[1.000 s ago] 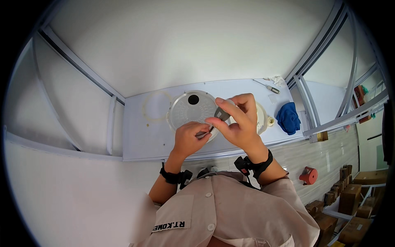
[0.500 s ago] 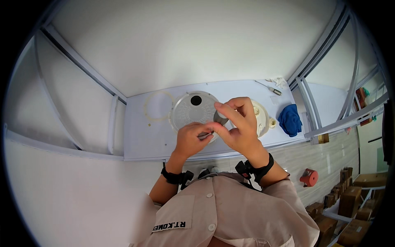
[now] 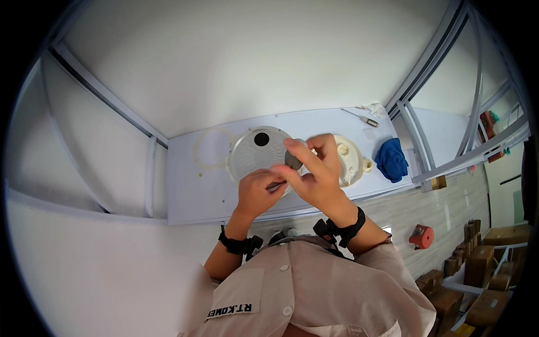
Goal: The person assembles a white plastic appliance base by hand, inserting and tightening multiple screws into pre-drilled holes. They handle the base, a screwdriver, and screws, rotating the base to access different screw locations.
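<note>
Both my hands meet over the near right side of a round silvery metal dish (image 3: 242, 150), which has a black disc (image 3: 261, 139) lying in it. My right hand (image 3: 321, 178) grips a grey, rounded piece (image 3: 292, 161) between thumb and fingers; its kind I cannot make out. Close against it, my left hand (image 3: 258, 194) is closed in a pinch on a thin dark grey part (image 3: 274, 186), perhaps of the same piece. The fingers hide where the two join. To the right lies a cream round lamp base (image 3: 352, 168) with sockets, partly behind my right hand.
A loose cream socket (image 3: 368, 165) and a crumpled blue cloth (image 3: 392, 160) lie farther right. At the back right are a screwdriver (image 3: 365, 119) and white crumpled material (image 3: 376, 109). A pale yellow ring (image 3: 195, 151) lies left. A red stool (image 3: 422, 237) stands on the floor.
The view has shifted slightly, so the table's things sit a little farther left. My hands stay together on the grey piece, which has tilted slightly between the fingers.
</note>
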